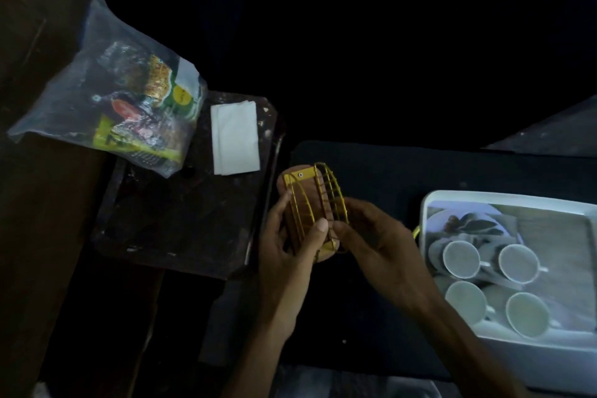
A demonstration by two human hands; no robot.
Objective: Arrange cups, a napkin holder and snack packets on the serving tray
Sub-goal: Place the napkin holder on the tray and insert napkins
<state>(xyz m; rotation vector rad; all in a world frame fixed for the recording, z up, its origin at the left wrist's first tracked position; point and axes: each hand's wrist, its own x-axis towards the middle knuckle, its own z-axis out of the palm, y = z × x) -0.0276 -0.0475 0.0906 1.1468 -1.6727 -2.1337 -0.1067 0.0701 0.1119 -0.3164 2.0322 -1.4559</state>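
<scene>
A napkin holder [310, 195] with a brown wooden base and yellow wire sides is held in the air at the centre. My left hand [287, 249] grips its near left side, thumb over the wire. My right hand [378, 242] pinches its right wire side. The white serving tray [452, 195] at the right holds several white cups [460, 258], mouths up. A clear plastic bag of snack packets [129, 100] lies at the upper left. A folded stack of white napkins [235, 137] lies beside the bag.
The bag and napkins rest on a dark scuffed stool top [181, 213]. The tray stands on a black surface [371, 165]. Brown wood [38, 203] runs along the left. The scene is dim, and the far side is black.
</scene>
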